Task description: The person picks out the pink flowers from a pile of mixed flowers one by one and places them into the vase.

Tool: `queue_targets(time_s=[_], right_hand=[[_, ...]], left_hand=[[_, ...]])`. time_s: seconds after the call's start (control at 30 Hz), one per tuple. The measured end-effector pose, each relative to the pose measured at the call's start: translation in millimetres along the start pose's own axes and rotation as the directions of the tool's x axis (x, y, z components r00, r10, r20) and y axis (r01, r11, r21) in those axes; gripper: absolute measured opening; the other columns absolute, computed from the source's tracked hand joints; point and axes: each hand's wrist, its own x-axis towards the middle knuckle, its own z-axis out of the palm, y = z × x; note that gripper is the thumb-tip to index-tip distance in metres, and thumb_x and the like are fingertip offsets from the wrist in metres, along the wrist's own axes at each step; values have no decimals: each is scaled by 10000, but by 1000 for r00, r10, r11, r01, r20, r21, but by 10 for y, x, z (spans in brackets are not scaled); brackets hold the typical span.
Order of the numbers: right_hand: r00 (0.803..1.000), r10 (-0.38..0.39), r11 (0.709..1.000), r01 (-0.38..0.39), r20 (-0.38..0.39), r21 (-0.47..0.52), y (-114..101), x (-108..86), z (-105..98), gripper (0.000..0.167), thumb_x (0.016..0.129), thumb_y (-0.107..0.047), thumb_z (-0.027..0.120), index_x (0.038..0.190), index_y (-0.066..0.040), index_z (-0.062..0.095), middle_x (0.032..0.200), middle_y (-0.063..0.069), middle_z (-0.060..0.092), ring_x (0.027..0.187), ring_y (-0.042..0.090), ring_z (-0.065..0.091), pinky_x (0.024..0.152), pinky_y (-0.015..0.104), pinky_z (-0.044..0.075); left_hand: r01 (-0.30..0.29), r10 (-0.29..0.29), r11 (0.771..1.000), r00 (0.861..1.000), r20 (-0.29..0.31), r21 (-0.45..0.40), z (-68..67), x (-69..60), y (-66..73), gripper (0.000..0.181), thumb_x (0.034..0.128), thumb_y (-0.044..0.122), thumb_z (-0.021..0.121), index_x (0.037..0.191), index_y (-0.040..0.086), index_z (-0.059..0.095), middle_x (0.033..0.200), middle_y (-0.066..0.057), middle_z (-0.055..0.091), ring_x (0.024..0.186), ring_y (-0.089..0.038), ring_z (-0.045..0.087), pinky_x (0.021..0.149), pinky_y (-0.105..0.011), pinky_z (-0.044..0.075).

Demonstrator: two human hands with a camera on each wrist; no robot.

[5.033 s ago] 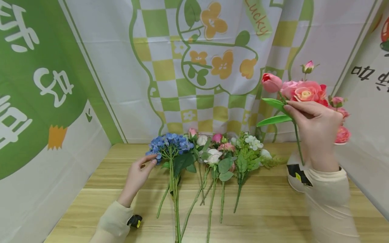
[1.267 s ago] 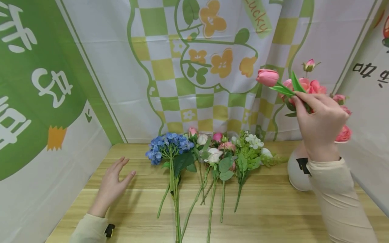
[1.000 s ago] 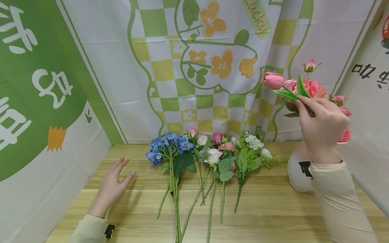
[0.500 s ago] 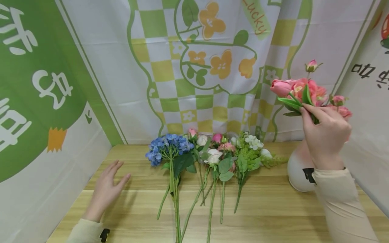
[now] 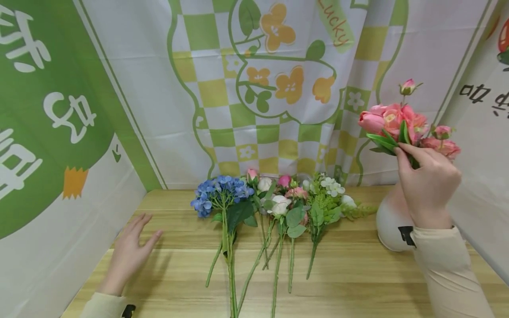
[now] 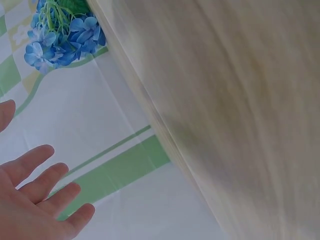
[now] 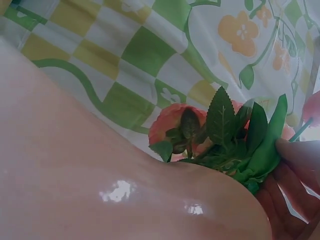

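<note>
At the right, my right hand point(image 5: 430, 183) pinches the pink tulip point(image 5: 371, 121) by its stem and leaves, above the mouth of the white and pink vase point(image 5: 393, 221). The tulip head lies against pink roses point(image 5: 393, 117) standing in the vase. In the right wrist view, fingers point(image 7: 300, 155) hold green leaves point(image 7: 267, 145) close to the vase's glossy side point(image 7: 150, 200); the tulip's lower stem is hidden. My left hand point(image 5: 127, 256) is over the table's left side, fingers spread and holding nothing, left of the blue hydrangea point(image 5: 220, 192).
On the wooden table point(image 5: 338, 287), several stems lie side by side: the hydrangea, white roses point(image 5: 280, 204), pink blooms point(image 5: 297, 192) and a green sprig with small white flowers point(image 5: 332, 186). Printed cloth point(image 5: 222, 97) hangs behind and along both sides.
The right hand has lowered the tulip and moved it right, against the other pink flowers. My left hand has drawn away from the hydrangea, to the left and nearer the front.
</note>
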Motion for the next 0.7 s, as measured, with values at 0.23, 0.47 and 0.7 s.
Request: queue_targets(time_s=[0.23, 0.47, 0.7], right_hand=[[1000, 13, 1000, -13, -3, -8, 25, -46, -8, 240, 876, -235, 674, 917, -12, 753, 853, 200, 716, 724, 409, 648, 590, 427, 368], [1000, 18, 1000, -18, -2, -8, 38, -65, -19, 254, 884, -253, 659, 917, -21, 754, 859, 189, 719, 724, 408, 657, 628, 478, 409], [999, 39, 999, -39, 8, -14, 74, -90, -24, 255, 880, -261, 671, 907, -22, 756, 840, 197, 716, 694, 414, 646, 617, 473, 390]], left_hand=[[4, -4, 1000, 1000, -1, 12, -35, -24, -27, 614, 927, 321, 593, 1376, -54, 410, 1422, -328, 353, 1235, -572, 333, 964, -728, 236], [21, -21, 1000, 1000, 16, 5, -70, -51, -74, 624, 937, 318, 578, 1396, -55, 381, 1455, -318, 313, 1256, -577, 303, 941, -759, 222], [23, -24, 1000, 1000, 14, 18, -79, -60, -96, 620, 939, 325, 572, 1392, -55, 387, 1459, -306, 316, 1249, -575, 310, 931, -757, 226]])
